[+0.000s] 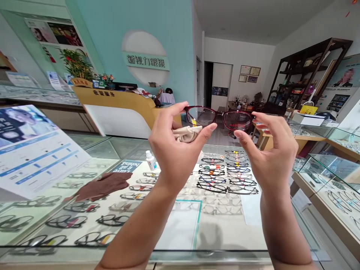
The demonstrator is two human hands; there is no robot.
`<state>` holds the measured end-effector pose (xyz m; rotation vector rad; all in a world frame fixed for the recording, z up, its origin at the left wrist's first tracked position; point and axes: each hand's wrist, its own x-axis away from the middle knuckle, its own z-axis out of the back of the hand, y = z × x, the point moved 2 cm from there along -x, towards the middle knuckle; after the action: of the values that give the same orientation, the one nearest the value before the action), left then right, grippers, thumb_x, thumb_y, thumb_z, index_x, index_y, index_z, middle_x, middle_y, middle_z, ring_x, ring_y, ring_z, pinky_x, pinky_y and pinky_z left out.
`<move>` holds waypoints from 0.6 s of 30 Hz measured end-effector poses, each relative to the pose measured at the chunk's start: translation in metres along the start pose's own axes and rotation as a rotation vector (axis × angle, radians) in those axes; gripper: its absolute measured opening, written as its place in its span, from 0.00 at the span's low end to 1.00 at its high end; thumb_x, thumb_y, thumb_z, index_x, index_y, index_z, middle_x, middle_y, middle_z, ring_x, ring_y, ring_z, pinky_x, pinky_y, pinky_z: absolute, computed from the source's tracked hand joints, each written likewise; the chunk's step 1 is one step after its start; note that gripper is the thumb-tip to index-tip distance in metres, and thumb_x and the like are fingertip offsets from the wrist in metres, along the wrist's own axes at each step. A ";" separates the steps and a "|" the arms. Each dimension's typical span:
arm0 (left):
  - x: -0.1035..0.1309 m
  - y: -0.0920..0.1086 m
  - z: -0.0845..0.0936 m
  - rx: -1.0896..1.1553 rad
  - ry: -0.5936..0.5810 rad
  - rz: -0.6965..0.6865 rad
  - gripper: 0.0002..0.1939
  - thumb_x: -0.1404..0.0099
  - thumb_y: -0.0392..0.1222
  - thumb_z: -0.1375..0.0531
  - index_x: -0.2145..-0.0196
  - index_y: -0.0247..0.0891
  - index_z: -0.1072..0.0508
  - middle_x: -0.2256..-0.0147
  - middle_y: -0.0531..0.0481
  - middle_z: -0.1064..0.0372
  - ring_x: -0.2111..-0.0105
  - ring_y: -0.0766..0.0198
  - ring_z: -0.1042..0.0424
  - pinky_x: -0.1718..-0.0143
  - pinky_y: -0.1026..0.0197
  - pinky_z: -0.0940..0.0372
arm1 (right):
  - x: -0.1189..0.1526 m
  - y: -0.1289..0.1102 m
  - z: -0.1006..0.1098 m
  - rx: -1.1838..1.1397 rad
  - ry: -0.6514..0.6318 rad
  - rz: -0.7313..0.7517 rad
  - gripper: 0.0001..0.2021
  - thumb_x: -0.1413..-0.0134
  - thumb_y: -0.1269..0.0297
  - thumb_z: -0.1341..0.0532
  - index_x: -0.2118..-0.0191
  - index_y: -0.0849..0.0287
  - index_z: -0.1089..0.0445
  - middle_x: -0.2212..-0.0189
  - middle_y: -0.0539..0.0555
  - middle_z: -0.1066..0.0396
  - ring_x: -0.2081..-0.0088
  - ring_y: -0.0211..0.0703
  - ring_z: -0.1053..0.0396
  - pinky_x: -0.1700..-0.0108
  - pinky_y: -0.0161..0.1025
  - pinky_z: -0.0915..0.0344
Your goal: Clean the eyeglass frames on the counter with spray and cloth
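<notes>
Dark red eyeglasses (220,113) are raised above the glass counter, lenses facing me. My left hand (178,142) grips their left end between thumb and fingers, with a beige cloth (187,134) tucked in the same hand. At the right end, the fingers and thumb of my right hand (268,146) pinch the frame. Below, rows of eyeglasses (212,179) lie on the counter, and a small white bottle (151,160) stands left of them. A brown cloth (102,185) rests farther left.
A propped leaflet (42,146) stands at the left. More frames (66,221) show in the glass counter (225,240). Another display case (332,176) is on the right. Behind are a yellow and white desk (118,112) and dark shelves (303,71).
</notes>
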<state>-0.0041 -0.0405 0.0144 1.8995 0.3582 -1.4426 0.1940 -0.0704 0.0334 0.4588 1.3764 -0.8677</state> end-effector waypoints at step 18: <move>-0.001 -0.029 -0.015 0.151 -0.123 0.134 0.30 0.37 0.61 0.28 0.43 0.44 0.24 0.48 0.43 0.22 0.49 0.52 0.21 0.55 0.54 0.23 | -0.001 0.015 -0.013 -0.032 0.000 -0.101 0.18 0.36 0.48 0.33 0.46 0.50 0.21 0.60 0.54 0.26 0.60 0.45 0.28 0.56 0.47 0.28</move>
<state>-0.0109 -0.0099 0.0062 1.9020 0.0634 -1.5234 0.1969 -0.0510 0.0293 0.3678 1.4209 -0.9264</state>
